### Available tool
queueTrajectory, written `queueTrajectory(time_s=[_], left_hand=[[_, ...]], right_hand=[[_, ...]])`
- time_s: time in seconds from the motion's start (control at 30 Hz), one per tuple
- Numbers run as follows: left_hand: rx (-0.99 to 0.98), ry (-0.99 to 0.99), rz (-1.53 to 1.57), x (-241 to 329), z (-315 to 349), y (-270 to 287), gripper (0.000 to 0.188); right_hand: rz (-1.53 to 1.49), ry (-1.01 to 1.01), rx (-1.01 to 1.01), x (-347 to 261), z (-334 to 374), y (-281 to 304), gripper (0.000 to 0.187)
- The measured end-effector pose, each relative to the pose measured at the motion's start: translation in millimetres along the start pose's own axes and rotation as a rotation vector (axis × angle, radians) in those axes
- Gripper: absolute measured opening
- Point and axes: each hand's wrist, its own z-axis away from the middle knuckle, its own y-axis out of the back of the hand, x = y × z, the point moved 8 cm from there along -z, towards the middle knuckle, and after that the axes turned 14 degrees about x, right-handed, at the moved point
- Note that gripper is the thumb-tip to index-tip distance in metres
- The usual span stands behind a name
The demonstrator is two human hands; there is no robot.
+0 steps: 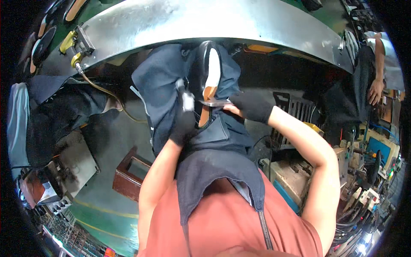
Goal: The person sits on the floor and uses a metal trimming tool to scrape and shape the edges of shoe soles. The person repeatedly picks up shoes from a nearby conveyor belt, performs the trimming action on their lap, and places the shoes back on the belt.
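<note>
Black gloves: my left hand (183,124) clamps the shoe (208,81) at 12 o'clock; my right hand (251,107) grips pliers (216,103)

Both gloved hands, left hand (183,124) and right hand (252,107), close on a shoe (209,81) held over the lap. Just above the grip, a metal bench (205,21) overhangs. Left lies open floor (107,141) beside a wooden box (130,173); right, a slatted crate (295,109) stands near.
</note>
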Motion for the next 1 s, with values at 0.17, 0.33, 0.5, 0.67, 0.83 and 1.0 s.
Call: queueTrajectory(time_s=[0.17,0.33,0.5,0.67,0.83,1.0], left_hand=[[0.262,-0.462,-0.536,52,-13,-14,0.063],[0.194,-0.553,-0.768,-21,-29,7,0.068],[-0.062,-0.123,-0.254,25,-39,14,0.047],[-0.051,0.045,-0.082,-48,-38,34,0.064],[-0.136,-0.158,-0.149,60,-16,-17,0.102],[-0.102,-0.149,-0.146,45,-18,-17,0.104]], right_hand=[[0.122,0.166,-0.151,-28,8,55,0.054],[0.547,0.217,0.117,-128,25,71,0.029],[-0.096,0.699,0.187,-118,34,22,0.037],[-0.408,-0.075,0.131,-27,37,-11,0.040],[-0.704,-0.382,-0.270,6,20,0,0.047],[-0.341,-0.249,0.119,-51,25,47,0.035]])
